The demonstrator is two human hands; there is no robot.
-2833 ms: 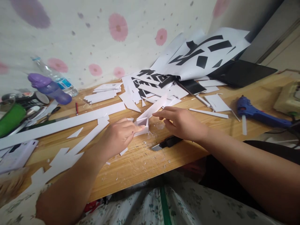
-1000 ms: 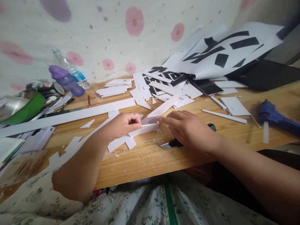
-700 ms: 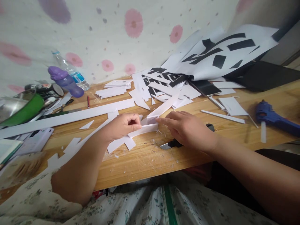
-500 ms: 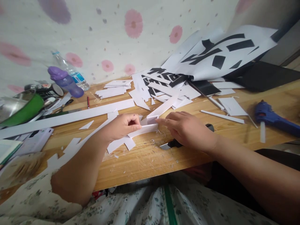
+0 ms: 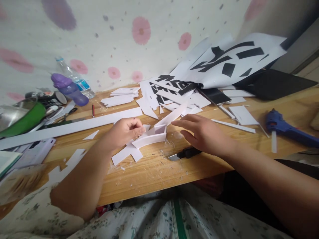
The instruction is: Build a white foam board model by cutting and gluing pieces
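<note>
A small open frame of white board strips (image 5: 149,140), joined at a corner, stands on the table between my hands. My left hand (image 5: 127,133) is closed just left of it, thumb pressed to the curled fingers; whatever is pinched there, if anything, is hidden. My right hand (image 5: 199,132) is open, fingers stretched toward the frame's right corner and the thumb apart; I cannot tell whether a fingertip touches the white strip there. Under the right hand lies a utility knife (image 5: 185,153) with a black handle and its blade out.
A blue glue gun (image 5: 276,121) stands on the right. White offcuts (image 5: 127,154) and a long white strip (image 5: 72,127) lie around the hands. Patterned paper sheets (image 5: 224,59) lean at the back. Bottles (image 5: 72,89) and a green bowl (image 5: 35,119) stand on the left.
My left hand has come off the frame's front strip and moved slightly left. My right fingers have opened and drawn back from the corner, uncovering more of the knife. The view has shifted slightly.
</note>
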